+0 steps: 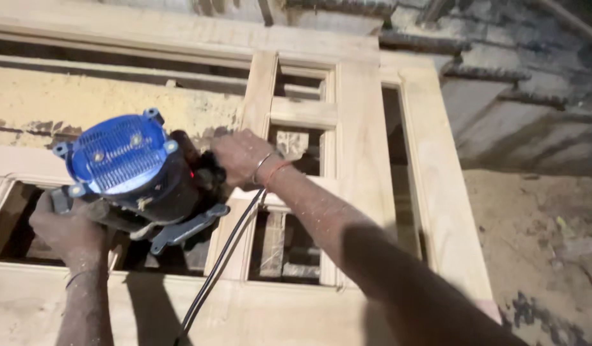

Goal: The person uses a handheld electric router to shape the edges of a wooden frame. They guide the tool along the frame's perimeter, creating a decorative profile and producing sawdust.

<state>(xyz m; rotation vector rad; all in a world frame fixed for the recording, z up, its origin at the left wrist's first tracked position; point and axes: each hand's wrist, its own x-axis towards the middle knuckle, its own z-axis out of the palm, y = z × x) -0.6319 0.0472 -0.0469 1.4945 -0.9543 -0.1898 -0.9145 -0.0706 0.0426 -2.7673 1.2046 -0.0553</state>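
The left hand [65,232] is closed around the handle on the near-left side of a router [139,176], its fingers wrapped tight and dusted with sawdust. The right hand [241,157] grips the handle on the opposite side of the same tool, fingers curled round it, with a thin bangle [262,168] and a red thread at the wrist. Between the two hands the router sits tilted, its round blue vented cap [118,154] turned up toward the camera and its dark body below; a grey metal base plate [187,229] juts out underneath. A black cord [219,263] runs from the tool down past the right forearm to the lower edge of the view.

The router rests over a pale wooden door frame [360,115] lying flat, at the rail beside one of its open panel gaps. Through the openings, dark space and scraps of wood show beneath. To the right of the frame lies dusty ground [539,237] strewn with sawdust, and a rough grey wall [501,96] rises behind it.
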